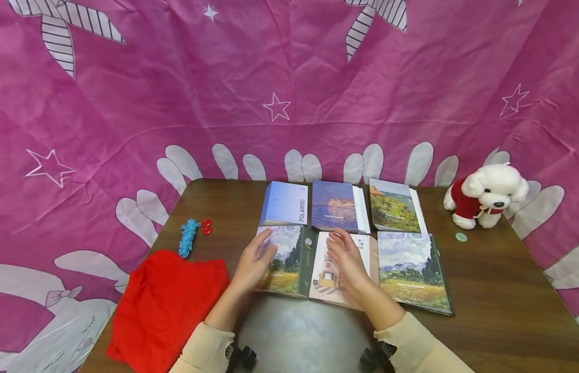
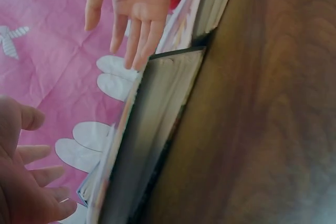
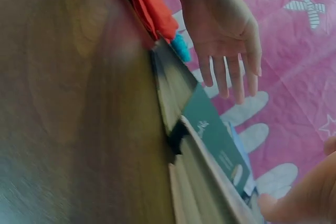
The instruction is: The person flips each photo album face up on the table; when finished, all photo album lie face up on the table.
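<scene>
My left hand (image 1: 252, 265) hovers over the front-left photo album (image 1: 283, 277), which has a painted landscape cover and a dark green strip. Over the front-middle album (image 1: 323, 296), pale with a small yellow armchair picture, is my right hand (image 1: 349, 261). Both hands have relaxed, spread fingers, hold nothing and face each other. In the right wrist view the left hand (image 3: 223, 35) shows an empty palm, beside the green strip (image 3: 215, 129). The left wrist view likewise has the right hand (image 2: 142, 6) with straight fingers, above the album page edges (image 2: 152, 114).
Another landscape album (image 1: 412, 269) lies front right. Behind stand a blue Polaroid album (image 1: 283, 203), a sea-cliff album (image 1: 333, 207) and a garden album (image 1: 395, 210). Left are red cloth (image 1: 170, 305), blue cord (image 1: 188, 238) and red buttons (image 1: 207, 227); right, a toy dog (image 1: 485, 194) and green button (image 1: 461, 237).
</scene>
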### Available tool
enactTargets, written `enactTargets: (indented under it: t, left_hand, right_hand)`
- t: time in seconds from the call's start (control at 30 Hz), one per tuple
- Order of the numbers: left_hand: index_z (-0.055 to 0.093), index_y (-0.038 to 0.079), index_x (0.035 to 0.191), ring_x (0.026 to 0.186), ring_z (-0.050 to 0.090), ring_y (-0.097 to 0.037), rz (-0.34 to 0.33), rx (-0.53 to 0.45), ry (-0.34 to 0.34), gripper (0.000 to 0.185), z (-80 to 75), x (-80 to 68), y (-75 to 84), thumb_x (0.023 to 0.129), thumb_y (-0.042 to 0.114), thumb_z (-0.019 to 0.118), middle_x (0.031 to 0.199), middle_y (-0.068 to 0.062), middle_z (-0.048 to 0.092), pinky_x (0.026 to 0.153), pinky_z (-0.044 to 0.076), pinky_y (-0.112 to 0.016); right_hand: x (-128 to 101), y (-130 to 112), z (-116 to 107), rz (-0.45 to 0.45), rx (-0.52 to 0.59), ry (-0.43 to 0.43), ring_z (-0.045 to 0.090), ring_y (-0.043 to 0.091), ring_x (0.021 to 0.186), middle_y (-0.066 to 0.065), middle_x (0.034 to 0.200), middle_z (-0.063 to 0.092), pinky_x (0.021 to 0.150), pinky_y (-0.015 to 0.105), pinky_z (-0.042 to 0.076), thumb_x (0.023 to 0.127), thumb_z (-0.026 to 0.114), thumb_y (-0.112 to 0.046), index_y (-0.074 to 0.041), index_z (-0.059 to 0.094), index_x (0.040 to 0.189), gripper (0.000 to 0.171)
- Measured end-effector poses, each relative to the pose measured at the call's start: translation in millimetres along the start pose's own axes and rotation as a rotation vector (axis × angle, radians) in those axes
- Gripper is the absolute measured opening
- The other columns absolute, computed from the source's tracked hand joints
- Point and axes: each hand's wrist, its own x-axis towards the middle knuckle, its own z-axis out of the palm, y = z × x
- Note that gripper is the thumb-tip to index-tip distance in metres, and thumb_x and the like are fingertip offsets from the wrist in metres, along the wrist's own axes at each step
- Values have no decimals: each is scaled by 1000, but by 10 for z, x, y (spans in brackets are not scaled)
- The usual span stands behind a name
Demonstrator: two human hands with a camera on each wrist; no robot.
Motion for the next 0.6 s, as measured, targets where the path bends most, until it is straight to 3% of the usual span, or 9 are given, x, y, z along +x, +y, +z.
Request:
enactTargets:
  t: [0.23,0.4,0.6]
  left_hand:
    - [53,-7,141,128,55,-42,-11,-10,33,46,-15,-75,-87,99,7,64,152,-26,43,104,47,-52]
    - [54,-5,141,130,54,-40,-43,-1,58,45,-26,-122,-132,99,8,63,153,-23,44,108,44,-52]
    - [55,-4,141,135,51,-38,-84,-13,72,45,-38,-152,-157,99,11,63,154,-20,44,114,36,-51]
  right_hand:
    - [-18,141,75,42,4,-26,32,44,144,28,157,31,120,53,26,103,50,-8,5,27,153,57]
    - [-18,214,156,64,4,-62,31,49,144,27,159,30,120,55,24,103,52,-12,4,28,153,57]
    - [-3,260,255,58,76,-138,22,41,150,28,162,21,123,50,19,102,51,-10,6,21,155,63]
